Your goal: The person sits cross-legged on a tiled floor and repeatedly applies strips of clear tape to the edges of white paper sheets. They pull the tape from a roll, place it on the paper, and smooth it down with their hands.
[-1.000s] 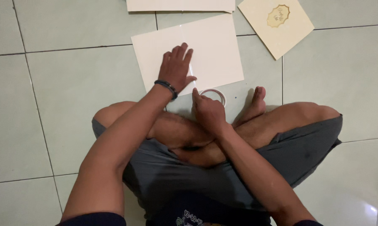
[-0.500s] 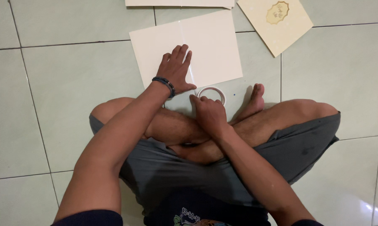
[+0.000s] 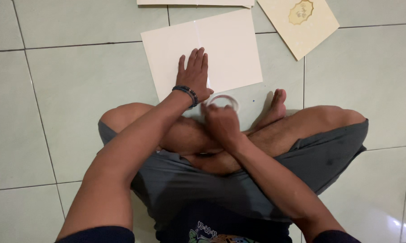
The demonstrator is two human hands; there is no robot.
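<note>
We see the left hand lying flat, fingers spread, on a smooth cream card sheet on the tiled floor. The right hand has its grip closed around a clear tape roll, just beside the sheet's near edge. A cream card with a gold oval emblem lies further away.

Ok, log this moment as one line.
left hand: flat on cream sheet | right hand: on clear tape roll | cream card: apart, on tile floor
</note>
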